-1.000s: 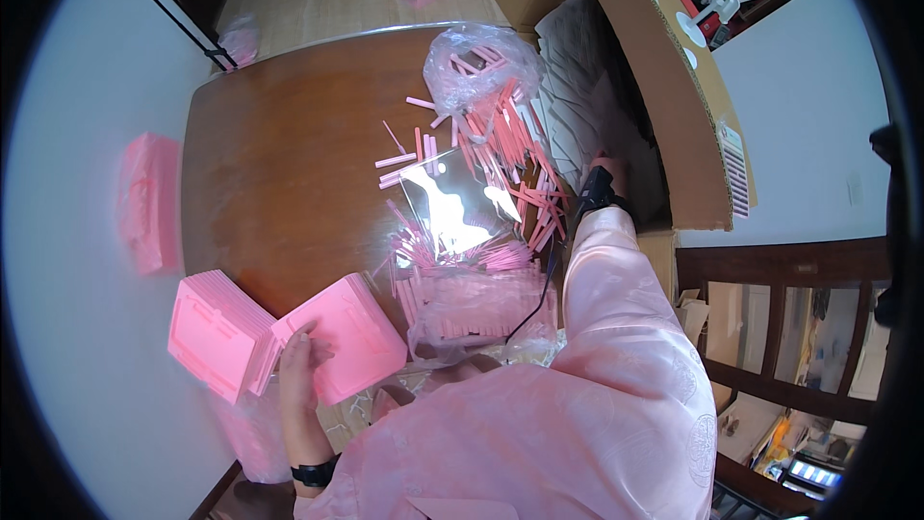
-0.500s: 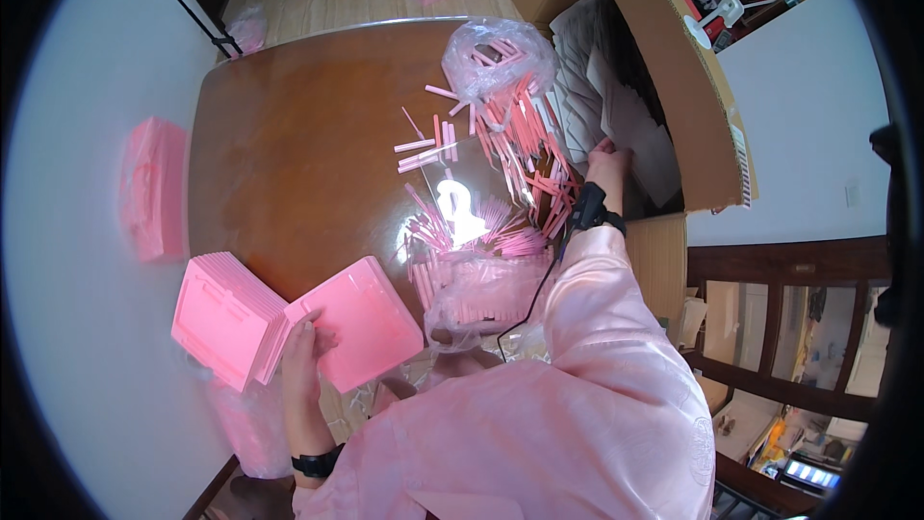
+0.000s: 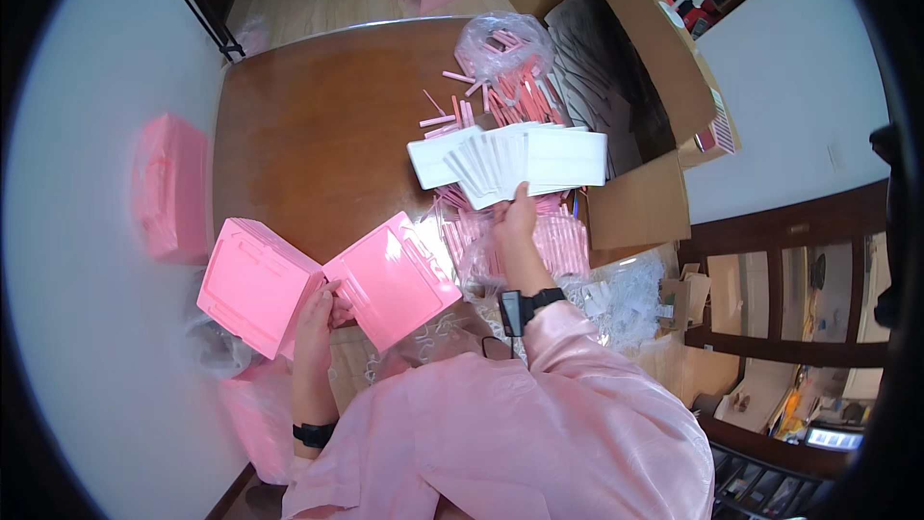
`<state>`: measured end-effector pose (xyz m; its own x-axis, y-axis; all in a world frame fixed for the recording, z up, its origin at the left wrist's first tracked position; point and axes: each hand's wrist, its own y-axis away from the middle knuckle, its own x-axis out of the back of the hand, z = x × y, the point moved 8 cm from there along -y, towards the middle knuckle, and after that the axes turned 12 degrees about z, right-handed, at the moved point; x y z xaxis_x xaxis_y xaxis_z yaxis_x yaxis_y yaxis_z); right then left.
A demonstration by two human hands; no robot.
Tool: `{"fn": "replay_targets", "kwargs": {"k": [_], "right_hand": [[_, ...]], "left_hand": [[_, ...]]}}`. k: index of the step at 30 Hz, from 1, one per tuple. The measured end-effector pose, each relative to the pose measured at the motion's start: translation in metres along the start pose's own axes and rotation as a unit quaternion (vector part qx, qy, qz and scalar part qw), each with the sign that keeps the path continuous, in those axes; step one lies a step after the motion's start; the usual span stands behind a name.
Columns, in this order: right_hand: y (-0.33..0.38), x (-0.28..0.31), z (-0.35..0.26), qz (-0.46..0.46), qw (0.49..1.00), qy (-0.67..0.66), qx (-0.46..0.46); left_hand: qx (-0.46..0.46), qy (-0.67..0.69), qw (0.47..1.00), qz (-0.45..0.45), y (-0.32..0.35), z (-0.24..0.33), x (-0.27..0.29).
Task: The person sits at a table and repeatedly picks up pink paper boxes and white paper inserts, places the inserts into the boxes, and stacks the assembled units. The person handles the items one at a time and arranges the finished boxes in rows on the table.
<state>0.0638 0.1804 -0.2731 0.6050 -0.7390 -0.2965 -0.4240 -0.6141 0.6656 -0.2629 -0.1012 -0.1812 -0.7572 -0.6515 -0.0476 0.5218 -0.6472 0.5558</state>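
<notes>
My left hand [image 3: 322, 306] is closed on the inner edge of a flat, square pink plastic panel [image 3: 393, 281], which it holds tilted over the table's front edge. Just left of that hand leans a thick stack of similar pink panels [image 3: 258, 286]. Over the right part of the table, my right hand [image 3: 518, 219] grips several thin white rectangular sheets [image 3: 500, 162], spread like a fan. Beneath and behind them lie loose pink and coral sticks [image 3: 529, 94], partly hidden by the sheets. A row of bundled pink strips [image 3: 566, 239] in clear film sits beside my right wrist.
An open cardboard box [image 3: 639, 202] stands at the right, with more pale sheets inside. A clear plastic bag [image 3: 505, 46] of pink sticks lies at the far right of the brown table [image 3: 308, 135]. Wrapped pink bundles [image 3: 170, 191] are along the left wall.
My right hand has come out of the cardboard box toward me, bringing the fanned white sheets over the sticks. The pink panel in my left hand has shifted slightly up and right.
</notes>
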Motion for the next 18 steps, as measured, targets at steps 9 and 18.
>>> {"fn": "replay_targets", "kwargs": {"k": [9,18], "right_hand": [[0.017,0.024,0.066,-0.045,0.987,0.113,-0.106],[-0.019,0.069,-0.128,0.042,0.671,0.547,0.498]], "left_hand": [[-0.009,-0.049,0.997,-0.058,0.004,0.004,0.007],[-0.04,-0.051,0.994,-0.085,0.018,0.023,-0.036]]}}
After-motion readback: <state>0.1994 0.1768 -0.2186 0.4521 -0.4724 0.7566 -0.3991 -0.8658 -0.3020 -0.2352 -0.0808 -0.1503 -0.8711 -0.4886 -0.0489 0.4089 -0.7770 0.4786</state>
